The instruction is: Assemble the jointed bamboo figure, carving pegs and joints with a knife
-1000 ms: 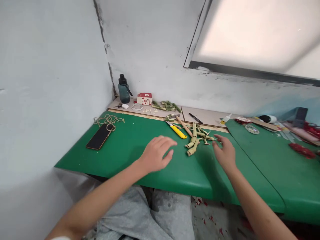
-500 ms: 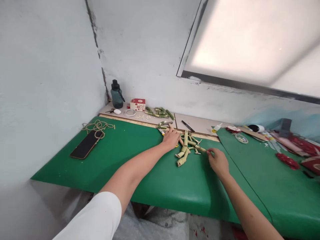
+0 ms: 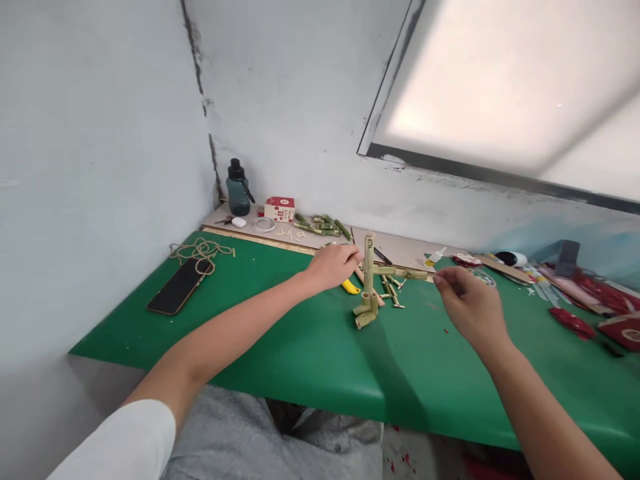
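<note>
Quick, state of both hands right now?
Left hand: fingers curled beside the bamboo figure; can't tell whether it holds anything.
Right hand: closed, pinching the outer end of the figure's side piece.

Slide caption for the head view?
Bare left hand and right hand flank an upright, jointed pale-green bamboo figure at a green tabletop.

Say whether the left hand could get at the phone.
Probably yes: green tabletop shows between the left hand and the phone, though string lies over the phone's far end.
</note>
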`<control>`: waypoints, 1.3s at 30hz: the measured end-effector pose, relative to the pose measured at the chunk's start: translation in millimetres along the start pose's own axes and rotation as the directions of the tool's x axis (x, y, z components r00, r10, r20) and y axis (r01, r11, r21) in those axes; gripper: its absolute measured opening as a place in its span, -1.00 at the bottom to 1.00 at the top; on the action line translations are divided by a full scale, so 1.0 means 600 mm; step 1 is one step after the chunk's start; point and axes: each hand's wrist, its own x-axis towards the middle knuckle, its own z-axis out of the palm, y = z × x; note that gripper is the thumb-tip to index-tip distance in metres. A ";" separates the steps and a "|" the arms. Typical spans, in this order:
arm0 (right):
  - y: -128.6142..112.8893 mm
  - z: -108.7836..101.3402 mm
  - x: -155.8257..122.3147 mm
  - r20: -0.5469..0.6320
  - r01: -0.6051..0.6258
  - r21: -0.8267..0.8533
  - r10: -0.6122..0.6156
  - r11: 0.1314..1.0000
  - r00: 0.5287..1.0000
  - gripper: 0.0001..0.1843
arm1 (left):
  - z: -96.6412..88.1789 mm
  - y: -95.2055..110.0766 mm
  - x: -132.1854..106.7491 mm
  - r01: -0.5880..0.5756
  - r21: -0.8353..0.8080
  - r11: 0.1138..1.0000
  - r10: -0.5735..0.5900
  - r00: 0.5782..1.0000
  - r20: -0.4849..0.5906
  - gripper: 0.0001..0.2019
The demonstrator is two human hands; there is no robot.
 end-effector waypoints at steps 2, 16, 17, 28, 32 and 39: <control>-0.046 -0.020 -0.005 -0.003 0.081 0.018 -0.081 0.997 0.997 -0.72 | -0.060 0.011 -0.040 -0.014 -0.048 0.999 0.011 0.998 -0.056 -0.64; -0.314 -0.087 -0.088 -0.193 0.294 0.061 -0.278 0.954 0.941 -0.77 | -0.325 0.054 -0.321 -0.042 -0.237 0.971 -0.023 0.965 -0.263 -0.62; -0.323 -0.080 -0.086 -0.178 0.314 0.076 -0.297 0.946 0.938 -0.78 | -0.329 0.052 -0.324 -0.037 -0.235 0.971 -0.029 0.962 -0.273 -0.61; -0.303 0.163 -0.022 0.294 0.173 0.329 -0.275 0.928 0.915 -0.75 | -0.225 -0.156 -0.271 0.258 -0.115 0.959 -0.271 0.955 -0.119 -0.65; -0.269 0.269 0.017 0.323 0.120 0.285 -0.213 0.951 0.922 -0.76 | -0.174 -0.252 -0.218 0.362 -0.042 0.931 -0.364 0.924 -0.120 -0.68; -0.225 0.388 0.022 0.267 0.065 0.306 -0.151 0.950 0.952 -0.76 | -0.111 -0.326 -0.174 0.437 0.055 0.898 -0.425 0.893 -0.150 -0.70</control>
